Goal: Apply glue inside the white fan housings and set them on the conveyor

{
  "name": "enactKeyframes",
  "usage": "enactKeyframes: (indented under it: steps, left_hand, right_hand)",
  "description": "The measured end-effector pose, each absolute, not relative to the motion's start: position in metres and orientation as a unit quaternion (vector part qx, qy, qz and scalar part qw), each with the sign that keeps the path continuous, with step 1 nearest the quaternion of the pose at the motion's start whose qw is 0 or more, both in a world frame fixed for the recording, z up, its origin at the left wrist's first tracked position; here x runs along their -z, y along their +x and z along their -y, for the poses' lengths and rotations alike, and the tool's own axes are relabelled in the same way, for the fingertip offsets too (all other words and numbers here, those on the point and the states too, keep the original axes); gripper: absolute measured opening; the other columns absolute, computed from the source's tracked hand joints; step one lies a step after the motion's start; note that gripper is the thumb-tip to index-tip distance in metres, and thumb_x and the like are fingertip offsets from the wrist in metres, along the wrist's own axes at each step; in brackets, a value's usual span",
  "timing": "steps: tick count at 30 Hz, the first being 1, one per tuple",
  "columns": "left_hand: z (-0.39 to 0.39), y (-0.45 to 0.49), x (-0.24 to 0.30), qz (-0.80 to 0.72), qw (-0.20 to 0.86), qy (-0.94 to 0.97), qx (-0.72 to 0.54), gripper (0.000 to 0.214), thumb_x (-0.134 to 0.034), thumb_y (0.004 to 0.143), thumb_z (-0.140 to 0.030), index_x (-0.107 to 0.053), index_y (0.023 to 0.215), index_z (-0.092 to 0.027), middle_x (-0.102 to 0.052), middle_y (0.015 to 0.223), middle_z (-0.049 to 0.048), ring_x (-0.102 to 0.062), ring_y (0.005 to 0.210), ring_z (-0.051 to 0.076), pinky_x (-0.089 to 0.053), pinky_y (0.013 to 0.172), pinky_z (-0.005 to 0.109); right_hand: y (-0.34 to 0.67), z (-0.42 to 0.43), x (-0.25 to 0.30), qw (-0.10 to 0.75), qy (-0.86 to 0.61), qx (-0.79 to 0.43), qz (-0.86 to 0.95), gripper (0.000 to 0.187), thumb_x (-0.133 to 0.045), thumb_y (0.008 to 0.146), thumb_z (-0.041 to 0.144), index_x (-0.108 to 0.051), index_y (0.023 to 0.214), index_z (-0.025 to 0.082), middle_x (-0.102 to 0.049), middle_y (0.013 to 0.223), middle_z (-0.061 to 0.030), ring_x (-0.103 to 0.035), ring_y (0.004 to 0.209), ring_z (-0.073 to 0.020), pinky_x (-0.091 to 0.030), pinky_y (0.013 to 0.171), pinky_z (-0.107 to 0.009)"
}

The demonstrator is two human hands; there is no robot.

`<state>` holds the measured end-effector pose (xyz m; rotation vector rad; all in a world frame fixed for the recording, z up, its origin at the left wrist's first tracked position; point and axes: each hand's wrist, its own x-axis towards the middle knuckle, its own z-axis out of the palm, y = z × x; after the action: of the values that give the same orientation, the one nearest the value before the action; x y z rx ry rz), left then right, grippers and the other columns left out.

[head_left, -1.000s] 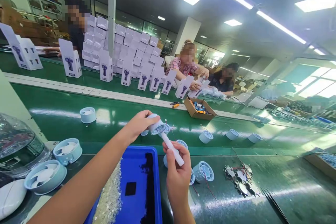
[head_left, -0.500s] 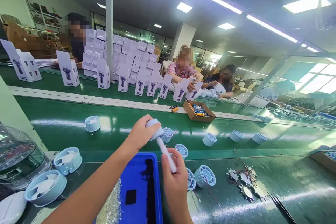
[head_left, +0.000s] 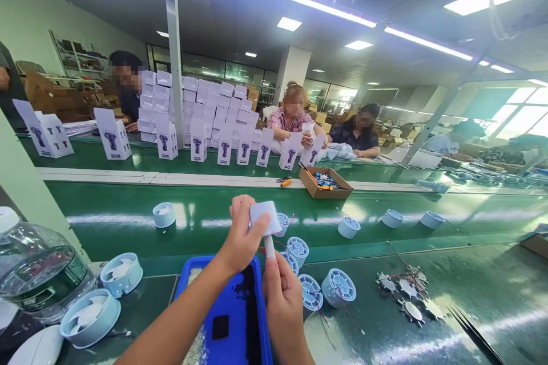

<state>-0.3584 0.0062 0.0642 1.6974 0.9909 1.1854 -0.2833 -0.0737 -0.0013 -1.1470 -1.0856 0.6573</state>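
Observation:
My left hand [head_left: 242,234] is closed round a pale blue round fan housing [head_left: 266,218], held up over the green belt. My right hand [head_left: 283,296] is closed on a white stick-shaped handle [head_left: 269,246] whose upper end meets the underside of the housing. Both hands hover above a blue tray [head_left: 222,313] holding small clear and black parts. Several more fan housings [head_left: 338,286] with red wires lie on the belt just right of my hands.
Larger fan shells [head_left: 91,316] and a clear plastic bottle [head_left: 38,268] sit at the left. Small circuit boards [head_left: 406,296] lie to the right. A cardboard box [head_left: 325,181] and rows of white product boxes [head_left: 197,140] stand across the belt, where other people work.
The view tilted upward. My hands turned the housing and handle so the handle now stands nearly vertical under the housing, with my right hand gripping closer to it.

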Motion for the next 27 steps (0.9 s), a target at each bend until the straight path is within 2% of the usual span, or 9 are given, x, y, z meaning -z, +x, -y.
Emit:
enactKeyframes:
  steps: [3, 6, 8, 11, 14, 16, 20, 23, 27]
  left_hand:
    - [-0.034, -0.371, -0.058, -0.416, 0.404, 0.704, -0.409, 0.03, -0.043, 0.081, -0.052, -0.036, 0.084, -0.022, -0.046, 0.078, -0.0008, -0.047, 0.068, 0.013, -0.044, 0.065, 0.028]
    - [-0.073, -0.387, -0.051, -0.525, 0.258, 0.748, -0.311, 0.047, -0.058, 0.071, -0.051, -0.036, 0.1, -0.022, -0.052, 0.089, 0.0017, -0.052, 0.071, 0.015, -0.044, 0.067, 0.03]
    - [-0.094, -0.395, -0.041, -0.554, 0.145, 0.8, -0.18, 0.042, -0.059, 0.071, -0.045, -0.043, 0.101, -0.021, -0.057, 0.093, 0.0063, -0.056, 0.083, 0.023, -0.044, 0.075, 0.038]
    - [-0.106, -0.394, -0.022, -0.541, 0.116, 0.827, -0.095, 0.034, -0.07, 0.06, -0.027, -0.055, 0.091, -0.02, -0.061, 0.099, 0.011, -0.052, 0.107, 0.034, -0.036, 0.091, 0.051]
    - [-0.102, -0.381, -0.003, -0.493, 0.147, 0.852, -0.096, 0.048, -0.074, 0.057, -0.026, -0.058, 0.102, -0.025, -0.055, 0.119, 0.0088, -0.043, 0.121, 0.031, -0.029, 0.1, 0.048]
    - [-0.097, -0.372, 0.007, -0.466, 0.169, 0.863, -0.104, 0.045, -0.073, 0.06, -0.027, -0.06, 0.103, -0.028, -0.053, 0.123, 0.0053, -0.043, 0.121, 0.028, -0.028, 0.102, 0.046]
    - [-0.093, -0.365, 0.013, -0.466, 0.2, 0.848, -0.153, 0.015, -0.066, 0.068, -0.025, -0.065, 0.083, -0.024, -0.052, 0.117, 0.0055, -0.044, 0.117, 0.027, -0.028, 0.103, 0.046]
    - [-0.093, -0.368, 0.0, -0.488, 0.219, 0.815, -0.222, 0.015, -0.065, 0.07, -0.028, -0.062, 0.082, -0.02, -0.049, 0.114, 0.0079, -0.046, 0.112, 0.026, -0.033, 0.099, 0.04]
    - [-0.087, -0.38, -0.033, -0.503, 0.235, 0.769, -0.318, 0.012, -0.052, 0.079, -0.03, -0.052, 0.077, -0.018, -0.051, 0.098, 0.0064, -0.048, 0.098, 0.019, -0.039, 0.09, 0.033]
  right_hand:
    - [-0.276, 0.07, 0.003, 0.622, -0.53, -0.288, 0.5, 0.035, -0.044, 0.091, 0.044, -0.064, 0.097, 0.016, -0.047, 0.06, 0.0027, -0.043, 0.055, -0.0122, -0.035, 0.049, -0.022]
    - [-0.273, 0.065, 0.01, 0.598, -0.566, -0.299, 0.482, 0.03, -0.045, 0.09, 0.038, -0.057, 0.108, 0.017, -0.044, 0.058, 0.0058, -0.04, 0.051, -0.0115, -0.031, 0.047, -0.022]
    - [-0.274, 0.063, 0.014, 0.597, -0.583, -0.297, 0.465, 0.023, -0.048, 0.088, 0.036, -0.054, 0.1, 0.018, -0.04, 0.055, 0.0078, -0.037, 0.047, -0.0108, -0.029, 0.046, -0.022]
    - [-0.279, 0.064, 0.018, 0.612, -0.561, -0.298, 0.472, 0.019, -0.055, 0.084, 0.037, -0.054, 0.084, 0.019, -0.046, 0.062, 0.0048, -0.043, 0.054, -0.0111, -0.036, 0.051, -0.021]
    - [-0.29, 0.063, 0.022, 0.626, -0.5, -0.346, 0.488, 0.023, -0.056, 0.084, 0.041, -0.055, 0.087, 0.018, -0.054, 0.072, 0.0001, -0.05, 0.06, -0.0128, -0.043, 0.055, -0.023]
    - [-0.298, 0.061, 0.025, 0.616, -0.47, -0.385, 0.501, 0.026, -0.054, 0.086, 0.044, -0.056, 0.09, 0.018, -0.056, 0.073, -0.0012, -0.054, 0.061, -0.0139, -0.046, 0.057, -0.025]
    - [-0.309, 0.055, 0.03, 0.586, -0.443, -0.423, 0.53, 0.028, -0.051, 0.087, 0.046, -0.055, 0.089, 0.018, -0.056, 0.075, -0.0019, -0.058, 0.063, -0.0148, -0.048, 0.06, -0.027]
    - [-0.311, 0.054, 0.032, 0.566, -0.454, -0.416, 0.549, 0.026, -0.05, 0.088, 0.044, -0.053, 0.082, 0.019, -0.052, 0.068, 0.0009, -0.054, 0.058, -0.0127, -0.045, 0.055, -0.024]
    - [-0.311, 0.057, 0.033, 0.544, -0.464, -0.418, 0.561, 0.027, -0.049, 0.089, 0.044, -0.05, 0.078, 0.02, -0.049, 0.063, 0.0029, -0.05, 0.054, -0.0115, -0.041, 0.053, -0.022]
